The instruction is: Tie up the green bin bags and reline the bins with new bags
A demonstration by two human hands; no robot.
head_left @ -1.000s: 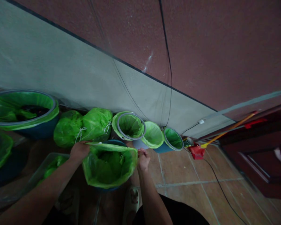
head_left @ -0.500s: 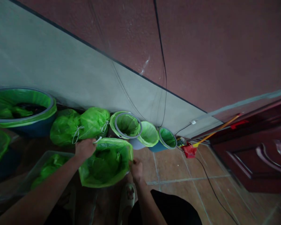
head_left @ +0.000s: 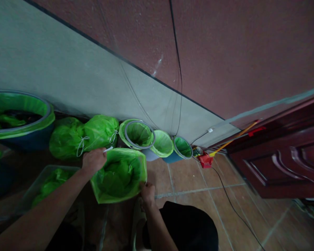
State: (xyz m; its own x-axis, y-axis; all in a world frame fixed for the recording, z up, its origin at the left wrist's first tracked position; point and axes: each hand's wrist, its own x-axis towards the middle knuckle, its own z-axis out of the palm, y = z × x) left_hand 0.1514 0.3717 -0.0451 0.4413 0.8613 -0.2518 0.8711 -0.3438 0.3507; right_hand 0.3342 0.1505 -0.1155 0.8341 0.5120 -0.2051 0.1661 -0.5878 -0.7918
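Note:
A green bin liner (head_left: 119, 174) is stretched over a bin on the tiled floor right in front of me, with a tied green bag lying inside it. My left hand (head_left: 93, 161) grips the liner's far left edge, where a white drawstring pokes out. My right hand (head_left: 147, 192) pinches the liner's near right edge, low down by my knee. The bin itself is almost wholly hidden under the liner.
Two tied green bags (head_left: 82, 136) lie against the wall (head_left: 68, 80). Three small lined bins (head_left: 157, 141) stand in a row to the right, a large lined tub (head_left: 18, 118) to the left. A clear box (head_left: 45, 184), a red dustpan (head_left: 205, 161), a cable (head_left: 232, 205) and a dark door (head_left: 282, 160) are nearby.
My right hand has slid down from the liner's far right rim to its near right edge. The left hand has kept its grip. The view has shifted a little to the right.

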